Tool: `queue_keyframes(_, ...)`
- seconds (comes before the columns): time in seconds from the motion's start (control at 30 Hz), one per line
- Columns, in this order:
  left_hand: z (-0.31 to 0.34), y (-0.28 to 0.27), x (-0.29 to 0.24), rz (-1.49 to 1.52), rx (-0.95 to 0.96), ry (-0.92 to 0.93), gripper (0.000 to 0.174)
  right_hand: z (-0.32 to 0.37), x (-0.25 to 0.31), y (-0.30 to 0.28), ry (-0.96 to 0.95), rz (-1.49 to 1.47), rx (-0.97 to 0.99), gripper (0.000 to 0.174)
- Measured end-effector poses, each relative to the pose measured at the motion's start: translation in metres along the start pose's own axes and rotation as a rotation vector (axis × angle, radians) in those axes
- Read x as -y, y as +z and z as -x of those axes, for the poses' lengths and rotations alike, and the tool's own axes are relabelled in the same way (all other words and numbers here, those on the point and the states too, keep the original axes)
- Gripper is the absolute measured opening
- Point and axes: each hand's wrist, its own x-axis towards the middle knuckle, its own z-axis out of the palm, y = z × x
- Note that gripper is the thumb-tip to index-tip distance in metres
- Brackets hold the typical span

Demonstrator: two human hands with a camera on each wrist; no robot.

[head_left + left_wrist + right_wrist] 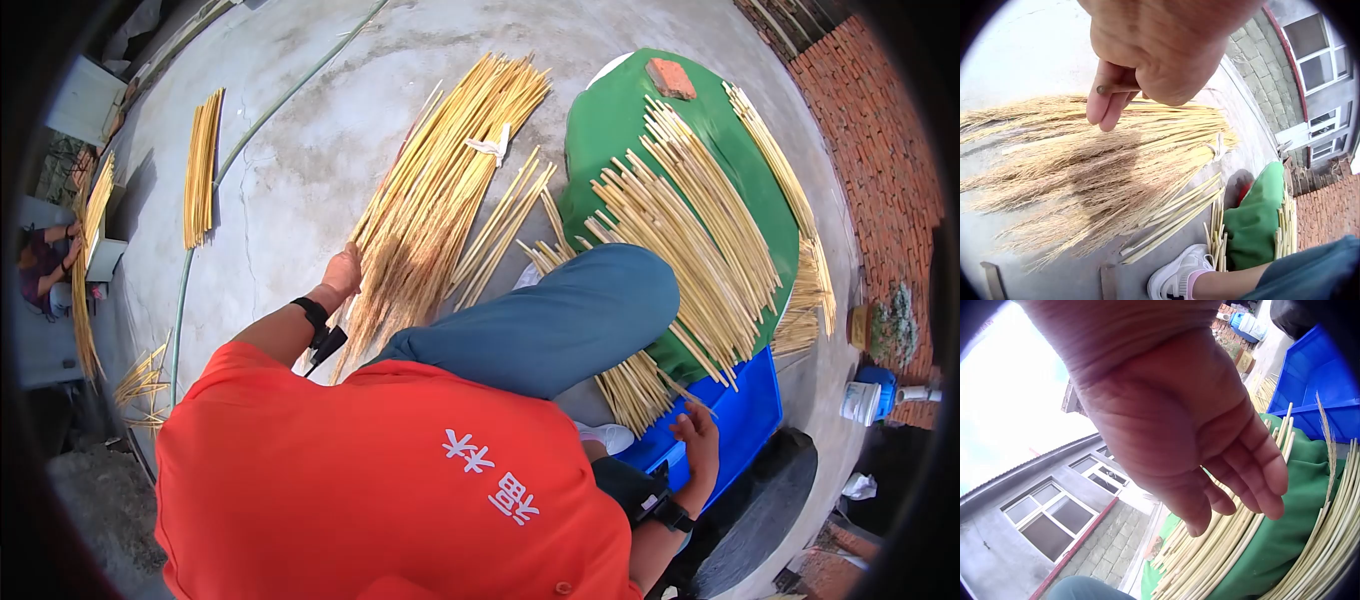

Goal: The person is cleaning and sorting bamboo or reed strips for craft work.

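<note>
Left hand's [345, 272] fingers are pinching a stalk [1102, 89]; the tasselled bundle [430, 210] is lying at their two o'clock, pointing one-to-seven; right hand [697, 445] is waiting farther off, fingers relaxed, holding nothing

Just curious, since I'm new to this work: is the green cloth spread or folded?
Spread: the green cloth lies wide beneath the pale stalks, with a brick near one end.
</note>
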Motion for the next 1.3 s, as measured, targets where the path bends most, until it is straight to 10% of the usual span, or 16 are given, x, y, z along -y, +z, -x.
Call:
queue_keyframes(0.1,-0.094,0.048,0.020,-0.474,-0.255,0.465,0.018,-0.004,-0.003,0.002,0.051,0.012,-0.006,0.033)
queue_keyframes(0.17,-0.142,0.070,-0.001,-0.234,-0.067,0.109,0.013,-0.007,-0.006,0.003,0.083,0.009,-0.026,0.033)
queue_keyframes(0.3,-0.132,0.048,-0.108,-0.532,0.314,0.002,0.030,-0.013,-0.015,0.009,0.153,0.019,0.001,0.033)
queue_keyframes(0.53,-0.174,0.052,-0.124,-0.409,-0.175,0.346,0.019,-0.026,0.004,0.021,0.234,0.049,0.015,0.032)
queue_keyframes(0.77,-0.189,0.093,-0.124,-0.001,0.053,0.459,0.038,-0.052,0.005,0.028,0.271,0.043,0.103,0.031)
queue_keyframes(0.83,-0.181,0.123,-0.132,-0.153,-0.162,0.537,0.053,-0.056,0.002,0.027,0.283,0.056,0.121,0.030)
queue_keyframes(0.93,-0.171,0.141,-0.165,-0.327,-0.074,0.183,0.073,-0.061,0.012,0.032,0.288,0.057,0.124,0.029)
queue_keyframes(1.3,-0.140,0.197,-0.183,-0.196,-0.176,0.500,0.059,-0.066,0.020,0.037,0.278,0.122,0.127,0.029)
